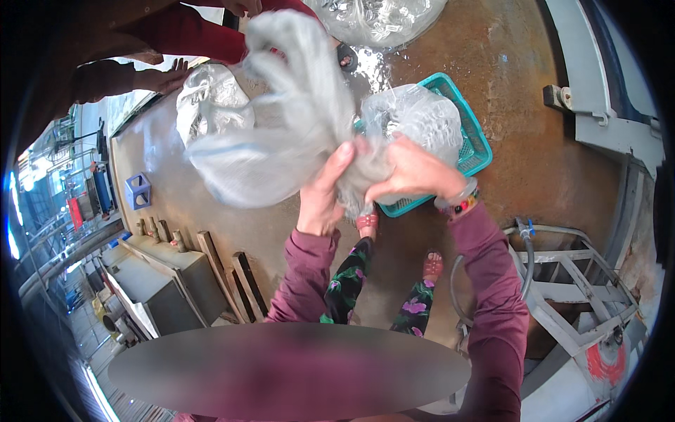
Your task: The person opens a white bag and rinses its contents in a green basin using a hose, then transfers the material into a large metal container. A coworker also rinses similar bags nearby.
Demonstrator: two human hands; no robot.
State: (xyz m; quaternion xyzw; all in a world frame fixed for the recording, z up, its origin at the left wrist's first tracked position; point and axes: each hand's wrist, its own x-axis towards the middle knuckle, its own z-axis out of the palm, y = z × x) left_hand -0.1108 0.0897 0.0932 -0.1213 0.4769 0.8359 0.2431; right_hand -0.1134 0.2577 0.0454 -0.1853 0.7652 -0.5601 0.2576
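A large translucent plastic bag is gathered at its neck between my two hands, its loose part flaring up and to the left, smeared by motion. My left hand is closed on the gathered plastic, its thumb pointing up. On the other side, my right hand pinches the same bunched neck. Just beyond my right hand is a teal plastic basket, with a filled clear bag in it. The lower end of the gathered plastic is partly hidden behind my fingers.
Another filled clear bag lies on the wet brown floor at the top. At upper left, a co-worker's hand touches a silvery clear bag. A blue stool stands left; a metal frame stands right.
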